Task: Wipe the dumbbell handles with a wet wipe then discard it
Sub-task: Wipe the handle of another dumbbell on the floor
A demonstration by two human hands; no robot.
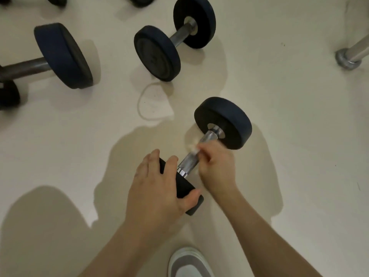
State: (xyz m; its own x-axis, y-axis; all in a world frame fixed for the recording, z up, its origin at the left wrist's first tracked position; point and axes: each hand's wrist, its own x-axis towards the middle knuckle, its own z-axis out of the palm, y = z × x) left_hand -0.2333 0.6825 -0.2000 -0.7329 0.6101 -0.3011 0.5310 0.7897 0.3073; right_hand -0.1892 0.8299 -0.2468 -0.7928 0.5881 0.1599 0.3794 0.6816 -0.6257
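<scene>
Pale, smooth flooring [279, 96] fills the view, and the dumbbell [223, 122] being cleaned sits near its centre, just ahead of the person. Its long axis runs on a diagonal: the near head lies toward the lower left and the far head points up and to the right, away from the person. The left hand [159, 182] is clamped over the near head, fingers curled across the top and thumb on its side, steadying it. The right hand [215, 166] pinches the wet wipe [193, 147], a blurred white scrap, against the middle of the knurled chrome handle [188, 161].

By my reading the wiping of this handle is under way, not finished. The discarding is yet to come, and no bin shows.

Further out, a second dumbbell [156, 52] and a third dumbbell [61, 54] lie on the floor; whether their handles are wiped I cannot tell. A metal foot [348, 58] stands at far right, and a shoe [189, 262] shows at the bottom edge.
</scene>
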